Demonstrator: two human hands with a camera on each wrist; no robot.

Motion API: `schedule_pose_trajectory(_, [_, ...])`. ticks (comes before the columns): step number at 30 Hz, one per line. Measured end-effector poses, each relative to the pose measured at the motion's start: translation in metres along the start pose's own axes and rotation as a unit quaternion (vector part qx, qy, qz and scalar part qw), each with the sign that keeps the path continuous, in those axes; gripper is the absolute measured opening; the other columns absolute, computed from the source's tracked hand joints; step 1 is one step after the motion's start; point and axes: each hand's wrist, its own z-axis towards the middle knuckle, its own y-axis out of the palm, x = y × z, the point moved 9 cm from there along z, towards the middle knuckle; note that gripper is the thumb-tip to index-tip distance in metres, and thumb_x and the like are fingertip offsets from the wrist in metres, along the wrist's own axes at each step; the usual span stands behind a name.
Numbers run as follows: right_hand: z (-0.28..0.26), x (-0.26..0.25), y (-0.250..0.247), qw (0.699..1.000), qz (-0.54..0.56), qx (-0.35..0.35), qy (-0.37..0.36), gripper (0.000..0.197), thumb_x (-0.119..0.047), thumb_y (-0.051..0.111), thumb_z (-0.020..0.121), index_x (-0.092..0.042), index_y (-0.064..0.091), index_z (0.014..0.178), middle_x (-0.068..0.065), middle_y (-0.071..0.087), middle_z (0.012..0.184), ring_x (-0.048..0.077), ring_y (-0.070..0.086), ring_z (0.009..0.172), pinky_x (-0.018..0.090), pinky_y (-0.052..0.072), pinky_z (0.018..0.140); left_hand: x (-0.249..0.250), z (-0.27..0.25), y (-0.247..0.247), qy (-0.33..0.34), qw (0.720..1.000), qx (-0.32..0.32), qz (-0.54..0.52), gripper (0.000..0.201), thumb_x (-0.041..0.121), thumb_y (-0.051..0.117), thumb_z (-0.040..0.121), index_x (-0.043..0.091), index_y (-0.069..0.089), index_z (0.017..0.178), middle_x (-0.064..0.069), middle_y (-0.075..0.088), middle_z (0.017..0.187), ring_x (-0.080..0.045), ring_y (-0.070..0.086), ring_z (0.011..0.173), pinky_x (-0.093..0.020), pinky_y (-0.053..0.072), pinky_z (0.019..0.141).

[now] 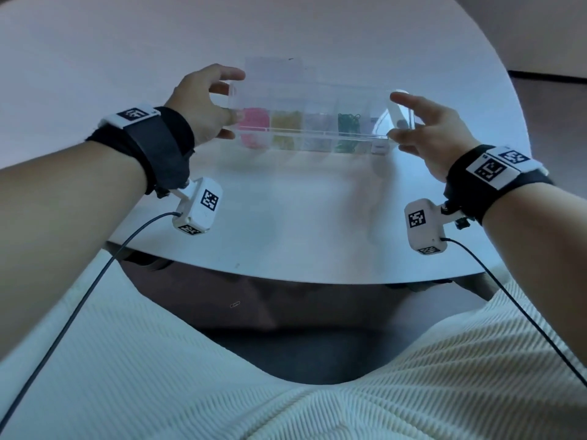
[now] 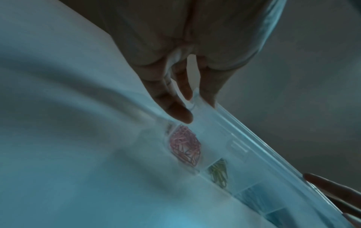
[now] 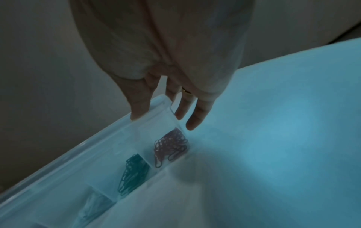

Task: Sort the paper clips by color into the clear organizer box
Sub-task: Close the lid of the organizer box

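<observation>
The clear organizer box (image 1: 317,100) lies across the white table with its lid tilted over the compartments. Through the plastic I see pink clips (image 1: 252,123), yellow clips (image 1: 284,122), pale clips (image 1: 314,123) and green clips (image 1: 347,122). My left hand (image 1: 233,100) holds the box's left end between thumb and fingers. My right hand (image 1: 395,117) holds the right end the same way. The left wrist view shows the fingers (image 2: 179,114) on the end wall above the pink clips (image 2: 185,146). The right wrist view shows dark purple clips (image 3: 170,146) and green clips (image 3: 132,172) under the right hand's fingers (image 3: 195,120).
The round white table (image 1: 286,211) ends in a curved near edge just in front of my knees. A single loose paper clip (image 1: 235,304) lies on the dark floor under that edge. Cables run from both wrist cameras toward my lap.
</observation>
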Motion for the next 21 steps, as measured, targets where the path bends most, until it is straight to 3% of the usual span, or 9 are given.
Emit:
schedule_pose_trajectory(3, [-0.001,0.0,-0.001,1.0,-0.018,0.022,0.01,0.057,-0.005,0.07,0.085,-0.045,0.061,0.125,-0.01,0.045,0.145,0.018,0.049,0.13,0.035,0.049,0.102,-0.004,-0.003,0.0,0.004,1.0,0.006,0.01,0.041,0.01,0.066,0.09,0.036,0.062,0.121,0.001,0.051,0.127,-0.023,0.062,0.102,-0.033,0.061,0.067])
schedule_pose_trajectory(4, [-0.001,-0.004,-0.003,0.999,-0.041,0.031,0.007,0.056,-0.006,0.07,0.085,-0.045,0.061,0.125,-0.009,0.046,0.146,0.017,0.048,0.131,0.036,0.046,0.105,-0.003,-0.004,-0.002,0.011,1.0,0.012,0.023,0.038,0.014,0.066,0.09,0.037,0.063,0.12,0.001,0.05,0.128,-0.023,0.062,0.104,-0.033,0.061,0.07])
schedule_pose_trajectory(6, [-0.004,-0.019,-0.005,0.991,-0.124,0.051,-0.011,0.051,-0.012,0.071,0.086,-0.041,0.06,0.127,-0.005,0.046,0.147,0.015,0.047,0.131,0.032,0.042,0.108,0.003,-0.006,-0.005,0.045,0.995,0.038,0.081,0.032,0.018,0.065,0.091,0.034,0.065,0.119,0.0,0.046,0.135,-0.025,0.057,0.113,-0.033,0.054,0.088])
schedule_pose_trajectory(9, [-0.01,-0.044,0.0,0.948,-0.299,0.075,-0.073,0.04,-0.025,0.07,0.089,-0.03,0.063,0.128,0.001,0.044,0.149,0.02,0.044,0.133,0.029,0.036,0.108,0.021,-0.015,0.007,0.146,0.949,0.062,0.274,0.033,0.011,0.055,0.094,0.028,0.065,0.121,-0.003,0.035,0.148,-0.027,0.036,0.133,-0.035,0.032,0.11])
schedule_pose_trajectory(12, [-0.024,-0.052,0.016,0.918,-0.375,0.066,-0.113,0.036,-0.037,0.058,0.095,-0.025,0.062,0.129,-0.002,0.049,0.146,0.021,0.05,0.128,0.031,0.036,0.107,0.029,-0.024,0.038,0.184,0.913,-0.021,0.363,0.041,0.02,0.048,0.097,0.02,0.051,0.138,0.002,0.032,0.154,-0.025,0.033,0.139,-0.037,0.026,0.115])
schedule_pose_trajectory(15, [-0.038,-0.042,0.037,0.882,-0.455,0.029,-0.123,0.059,-0.047,0.058,0.092,-0.02,0.046,0.142,0.003,0.046,0.147,0.025,0.044,0.133,0.043,0.034,0.111,0.032,-0.028,0.045,0.161,0.892,-0.061,0.417,0.058,0.037,0.058,0.091,0.02,0.042,0.144,0.002,0.032,0.155,-0.019,0.033,0.14,-0.033,0.025,0.114])
schedule_pose_trajectory(17, [-0.041,-0.037,0.045,0.855,-0.502,0.021,-0.133,0.066,-0.044,0.063,0.089,-0.018,0.04,0.145,0.007,0.045,0.144,0.027,0.041,0.133,0.047,0.036,0.108,0.041,-0.031,0.045,0.173,0.876,-0.056,0.447,0.052,0.033,0.064,0.087,0.018,0.052,0.136,-0.002,0.046,0.146,-0.023,0.045,0.132,-0.038,0.035,0.109])
schedule_pose_trajectory(21, [-0.038,-0.039,0.049,0.832,-0.537,0.026,-0.133,0.05,-0.031,0.058,0.093,-0.014,0.042,0.138,0.009,0.049,0.134,0.029,0.043,0.128,0.046,0.042,0.1,0.047,-0.034,0.047,0.163,0.856,-0.042,0.489,0.043,0.022,0.065,0.087,0.018,0.056,0.129,-0.01,0.064,0.122,-0.033,0.06,0.107,-0.038,0.048,0.091])
